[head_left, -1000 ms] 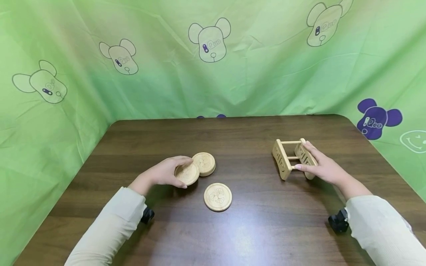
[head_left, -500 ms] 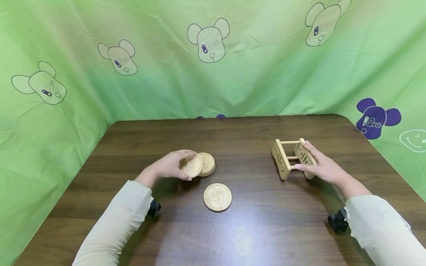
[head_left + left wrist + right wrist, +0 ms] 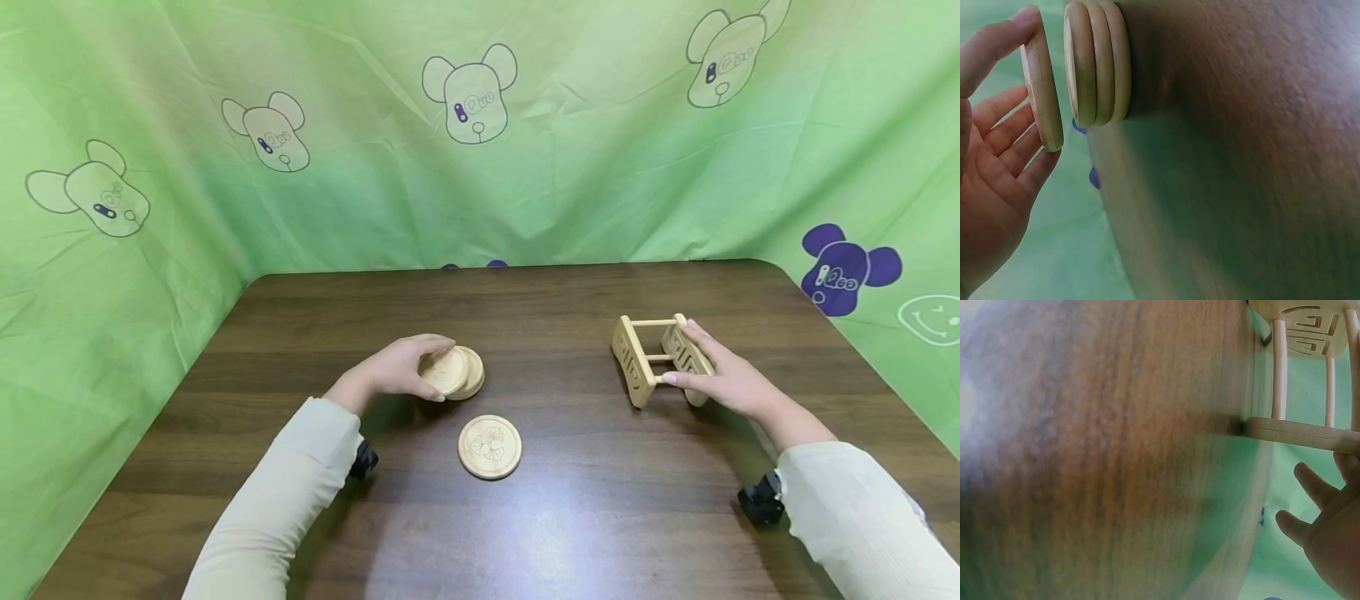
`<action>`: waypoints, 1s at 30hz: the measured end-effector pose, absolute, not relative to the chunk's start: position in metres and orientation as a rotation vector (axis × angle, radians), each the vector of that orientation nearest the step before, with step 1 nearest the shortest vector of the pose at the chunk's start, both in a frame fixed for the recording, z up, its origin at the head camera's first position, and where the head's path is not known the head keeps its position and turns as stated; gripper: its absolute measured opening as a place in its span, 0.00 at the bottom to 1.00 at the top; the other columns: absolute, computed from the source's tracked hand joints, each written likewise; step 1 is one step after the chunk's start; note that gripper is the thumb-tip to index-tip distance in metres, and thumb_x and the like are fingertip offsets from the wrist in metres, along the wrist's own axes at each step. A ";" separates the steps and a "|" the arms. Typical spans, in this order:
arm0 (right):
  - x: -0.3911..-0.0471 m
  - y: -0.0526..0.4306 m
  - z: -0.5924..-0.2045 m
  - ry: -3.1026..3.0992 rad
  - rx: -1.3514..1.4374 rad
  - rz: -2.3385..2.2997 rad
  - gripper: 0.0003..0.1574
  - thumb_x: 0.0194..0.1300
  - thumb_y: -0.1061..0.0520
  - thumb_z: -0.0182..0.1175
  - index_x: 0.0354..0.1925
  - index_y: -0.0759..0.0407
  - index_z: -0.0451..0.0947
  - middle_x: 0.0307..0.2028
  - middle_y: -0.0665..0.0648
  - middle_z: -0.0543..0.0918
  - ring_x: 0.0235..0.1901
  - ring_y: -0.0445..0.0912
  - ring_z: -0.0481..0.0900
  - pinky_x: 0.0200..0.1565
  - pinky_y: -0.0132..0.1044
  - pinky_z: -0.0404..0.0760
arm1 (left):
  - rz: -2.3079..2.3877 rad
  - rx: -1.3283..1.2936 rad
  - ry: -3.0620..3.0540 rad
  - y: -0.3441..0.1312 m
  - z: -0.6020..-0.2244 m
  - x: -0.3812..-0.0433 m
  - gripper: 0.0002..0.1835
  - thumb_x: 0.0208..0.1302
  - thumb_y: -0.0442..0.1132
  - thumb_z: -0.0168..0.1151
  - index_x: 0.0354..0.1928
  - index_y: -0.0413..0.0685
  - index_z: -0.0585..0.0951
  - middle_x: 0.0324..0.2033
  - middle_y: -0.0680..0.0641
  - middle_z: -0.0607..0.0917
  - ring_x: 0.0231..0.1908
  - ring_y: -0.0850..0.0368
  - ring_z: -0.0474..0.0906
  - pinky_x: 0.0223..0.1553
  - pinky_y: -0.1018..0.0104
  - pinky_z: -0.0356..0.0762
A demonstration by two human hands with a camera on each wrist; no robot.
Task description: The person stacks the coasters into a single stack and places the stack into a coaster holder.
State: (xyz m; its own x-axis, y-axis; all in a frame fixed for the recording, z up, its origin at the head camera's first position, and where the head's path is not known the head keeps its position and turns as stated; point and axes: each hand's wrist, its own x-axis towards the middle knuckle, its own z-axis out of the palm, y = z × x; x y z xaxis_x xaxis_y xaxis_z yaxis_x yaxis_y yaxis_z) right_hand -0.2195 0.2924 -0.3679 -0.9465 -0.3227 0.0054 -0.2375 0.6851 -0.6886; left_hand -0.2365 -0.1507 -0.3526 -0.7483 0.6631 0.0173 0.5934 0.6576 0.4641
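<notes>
- Head view: left hand (image 3: 401, 367) pinches a held coaster (image 3: 444, 372) by its edge, thumb on the near side, fingers on the far; the face stays uncovered. It overlaps the left part of the coaster stack (image 3: 474, 377).
- Lone coaster (image 3: 490, 447) lies flat on the table (image 3: 555, 517), nearer than the stack and apart from it, carved face up.
- Wooden rack (image 3: 634, 363) stands at far right. Right hand (image 3: 723, 379) spans its right panel, thumb by the near end, fingers toward the far end; probably to steady so light a frame.
- Left wrist view: gap between held coaster and stack of three. Thumb and fingers clamp opposite edges, likely so the disc can be lowered without trapping fingertips.
- Right wrist view: two fingers sit apart, off the panel. Thumb hidden; cannot tell how firm the hold is.
</notes>
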 end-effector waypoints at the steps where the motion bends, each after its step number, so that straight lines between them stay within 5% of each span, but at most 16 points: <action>1: -0.220 0.293 -0.368 2.777 -0.463 -1.109 0.55 0.53 0.52 0.60 0.65 0.63 0.34 0.63 0.69 0.34 0.57 0.70 0.39 0.52 0.64 0.43 | 0.673 1.038 2.718 -0.150 -0.353 -0.238 0.41 0.38 0.43 0.69 0.57 0.35 0.65 0.55 0.41 0.68 0.56 0.51 0.60 0.55 0.62 0.57; 30: -0.219 0.293 -0.368 2.769 -0.457 -1.123 0.55 0.54 0.51 0.59 0.66 0.61 0.33 0.63 0.68 0.33 0.57 0.71 0.39 0.52 0.64 0.42 | 0.635 0.992 2.704 -0.131 -0.360 -0.254 0.40 0.38 0.39 0.68 0.57 0.35 0.65 0.54 0.41 0.68 0.55 0.51 0.61 0.53 0.64 0.59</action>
State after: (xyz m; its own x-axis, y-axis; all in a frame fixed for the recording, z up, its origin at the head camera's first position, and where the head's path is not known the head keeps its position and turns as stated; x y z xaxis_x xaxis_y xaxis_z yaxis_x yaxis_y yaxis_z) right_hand -0.2187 0.2927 -0.3682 -0.9475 -0.3199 0.0035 -0.2319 0.6794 -0.6962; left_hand -0.2539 -0.1306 -0.3597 -0.7575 0.6520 -0.0312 0.5699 0.6839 0.4555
